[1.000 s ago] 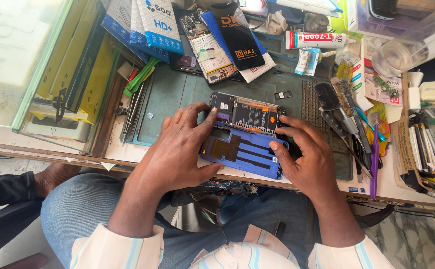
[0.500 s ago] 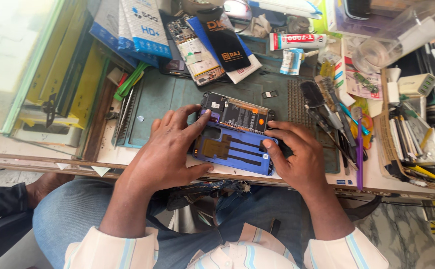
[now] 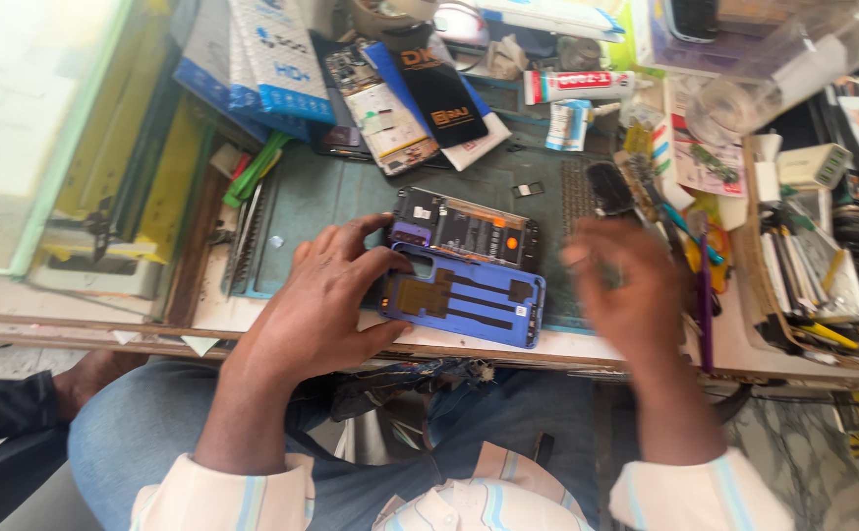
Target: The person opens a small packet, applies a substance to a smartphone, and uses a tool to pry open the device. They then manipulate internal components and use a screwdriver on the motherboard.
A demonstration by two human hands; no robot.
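Here the left hand (image 3: pixel 326 300) is laid on the left end of the blue cover (image 3: pixel 469 300), fingers spread, thumb at its near edge and fingertips at the opened phone (image 3: pixel 469 231). Both parts lie touching on the grey mat (image 3: pixel 321 206) at the near edge of the bench (image 3: pixel 85 320). The right hand (image 3: pixel 626 285) is seen blurred just right of the cover, apart from it; whether its fingers are pinched cannot be told. Tools (image 3: pixel 803 285) are heaped further right.

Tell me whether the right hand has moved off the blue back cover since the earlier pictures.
Yes. The right hand has left the blue back cover and shifted right, toward the tool pile; it is motion-blurred. The left hand stays on the cover.
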